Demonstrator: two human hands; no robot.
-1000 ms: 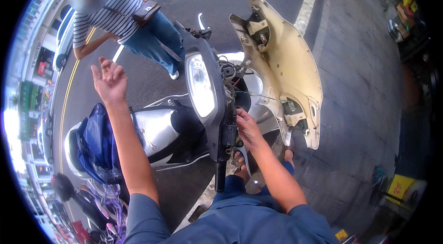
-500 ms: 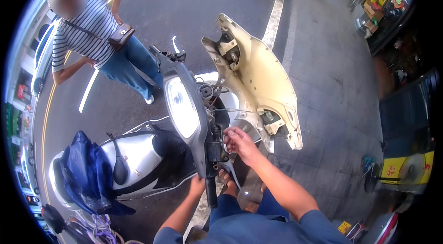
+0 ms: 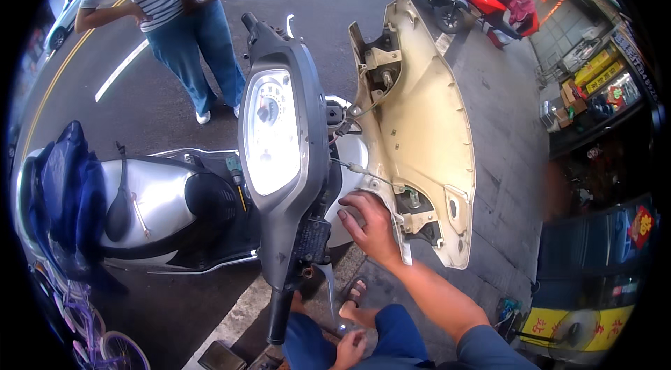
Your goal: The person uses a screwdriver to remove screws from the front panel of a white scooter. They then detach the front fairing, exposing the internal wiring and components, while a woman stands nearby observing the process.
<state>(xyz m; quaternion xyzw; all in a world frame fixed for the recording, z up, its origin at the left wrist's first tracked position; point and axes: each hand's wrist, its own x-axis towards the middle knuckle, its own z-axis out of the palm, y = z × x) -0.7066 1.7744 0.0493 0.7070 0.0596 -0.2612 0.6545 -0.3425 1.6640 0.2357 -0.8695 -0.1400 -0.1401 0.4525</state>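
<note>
A scooter's handlebar with a grey cover and a bright instrument panel [image 3: 269, 133] stands before me. Just right of it hangs a cream front cover [image 3: 424, 118], its inner side facing up, with a thin wire [image 3: 377, 174] running to it. My right hand [image 3: 374, 230] is beside this cover's lower left edge, thumb and fingers apart and slightly bent. Whether the fingertips press on the cover I cannot tell. Low over my lap is my left hand [image 3: 351, 349], fingers curled together; anything inside is hidden. The brake lever [image 3: 327, 293] and black grip [image 3: 280, 315] are between the hands and the seat.
On the scooter's silver seat [image 3: 150, 198] lie a mirror [image 3: 120, 209], a wrench [image 3: 141, 215] and a blue cloth [image 3: 70, 195]. A screwdriver [image 3: 237, 180] rests near the seat's front. A person [image 3: 185, 41] stands beyond on the road. Parked scooters [image 3: 465, 3] and a fan [image 3: 574, 331] are to the right.
My left hand has left the underside of the handlebar and come down over my lap. My right hand has shifted from the brake lever's mount toward the cream cover. The view has moved.
</note>
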